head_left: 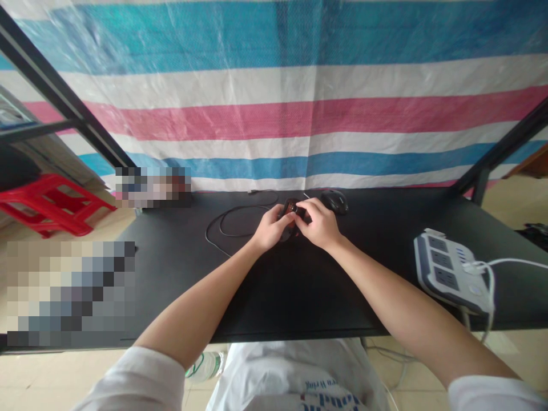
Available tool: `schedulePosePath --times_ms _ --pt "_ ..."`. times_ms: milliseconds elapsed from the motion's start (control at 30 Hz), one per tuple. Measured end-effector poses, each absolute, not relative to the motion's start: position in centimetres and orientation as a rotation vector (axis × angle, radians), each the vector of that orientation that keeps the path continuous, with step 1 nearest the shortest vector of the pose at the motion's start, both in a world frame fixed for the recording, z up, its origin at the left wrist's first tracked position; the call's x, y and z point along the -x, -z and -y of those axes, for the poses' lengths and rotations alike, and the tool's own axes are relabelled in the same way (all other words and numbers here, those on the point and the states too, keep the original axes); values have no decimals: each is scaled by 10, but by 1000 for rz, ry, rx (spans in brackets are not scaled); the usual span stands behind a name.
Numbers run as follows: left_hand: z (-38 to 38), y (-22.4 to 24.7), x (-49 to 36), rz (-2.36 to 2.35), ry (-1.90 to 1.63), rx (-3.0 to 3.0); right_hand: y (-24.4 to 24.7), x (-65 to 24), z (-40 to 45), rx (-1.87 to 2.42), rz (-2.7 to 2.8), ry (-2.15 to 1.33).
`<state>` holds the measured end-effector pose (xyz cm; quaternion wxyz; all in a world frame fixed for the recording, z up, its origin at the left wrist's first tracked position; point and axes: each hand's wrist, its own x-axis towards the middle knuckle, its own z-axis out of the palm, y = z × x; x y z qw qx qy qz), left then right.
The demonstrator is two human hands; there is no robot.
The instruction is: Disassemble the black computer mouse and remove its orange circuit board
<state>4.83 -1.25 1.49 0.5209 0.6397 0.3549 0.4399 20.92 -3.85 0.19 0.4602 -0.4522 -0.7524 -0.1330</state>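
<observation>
Both my hands meet near the far middle of the black table. My left hand and my right hand both grip a small dark device with a reddish part, which sits between my fingertips. A thin black cable loops on the table to the left of it; whether it joins the device is hidden by my fingers. A black mouse lies just behind my right hand.
A white and grey power strip with a white plug and cord lies at the table's right edge. A striped tarp hangs behind the table. A red plastic stool stands at the left. Black frame bars rise on both sides.
</observation>
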Motion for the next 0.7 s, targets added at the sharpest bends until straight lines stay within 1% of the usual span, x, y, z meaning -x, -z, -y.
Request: schedulePosePath --times_ms 700 --pt "6 -7 -48 -873 -1015 -1537 -1 -208 39 1136 1885 320"
